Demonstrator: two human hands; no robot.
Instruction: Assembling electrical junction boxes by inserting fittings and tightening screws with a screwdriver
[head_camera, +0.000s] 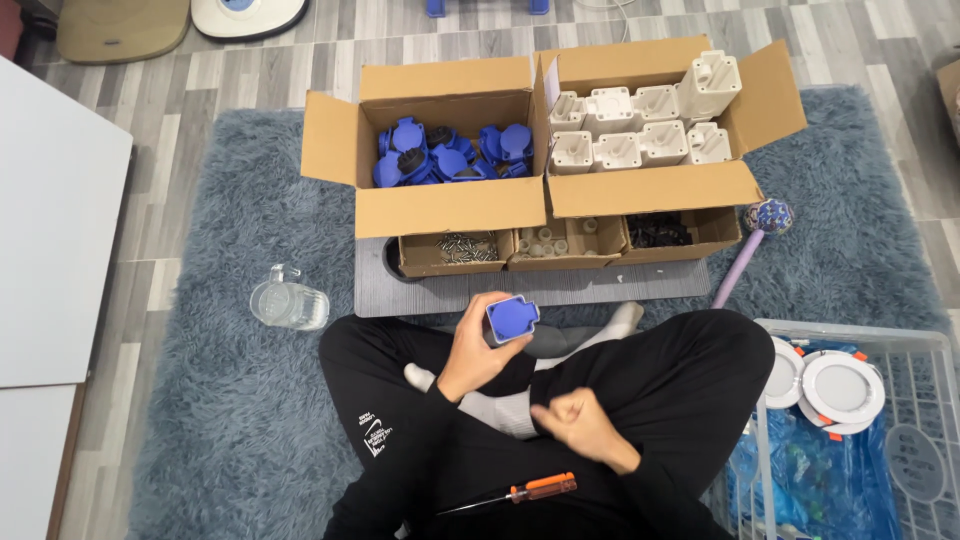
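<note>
Orange-handled screwdriver (520, 491) rests on my lap, my left hand (478, 350) grips a blue socket part (511, 319), right hand (580, 422) loosely curled, holding nothing I can see

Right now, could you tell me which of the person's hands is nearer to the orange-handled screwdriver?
Right. The right hand is loosely closed just above the screwdriver on the lap; the left hand is raised farther up, holding a blue part.
</note>
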